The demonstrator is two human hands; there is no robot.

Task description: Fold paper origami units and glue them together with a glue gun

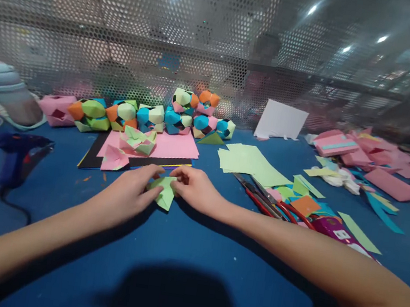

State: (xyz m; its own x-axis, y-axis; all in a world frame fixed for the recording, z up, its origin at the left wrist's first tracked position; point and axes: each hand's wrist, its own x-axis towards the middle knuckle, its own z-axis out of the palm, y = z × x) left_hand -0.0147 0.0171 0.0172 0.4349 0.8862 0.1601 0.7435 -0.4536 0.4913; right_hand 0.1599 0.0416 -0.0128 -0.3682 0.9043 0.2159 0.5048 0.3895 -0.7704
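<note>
A small light-green folded paper (pixel 165 196) is between my two hands, just above the blue table (pixel 175 251). My left hand (pixel 134 189) pinches its left side, thumb lying over the front. At its upper right edge, the fingertips of my right hand (pixel 195 188) are closed on the paper. Just behind my hands lie a pink folded paper piece (pixel 115 159) and a green-and-pink folded piece (pixel 137 141), on and beside pink sheets (pixel 175 146) and a black sheet (pixel 91 152).
Colourful folded paper balls (pixel 122 113) line the back by a perforated metal screen (pixel 130 34). A glue gun (pixel 19 156) and a jar (pixel 9 93) stand left. Green sheets (pixel 250 161), scissors (pixel 271 199), paper scraps (pixel 305 205) and pink folded papers (pixel 367 149) lie right.
</note>
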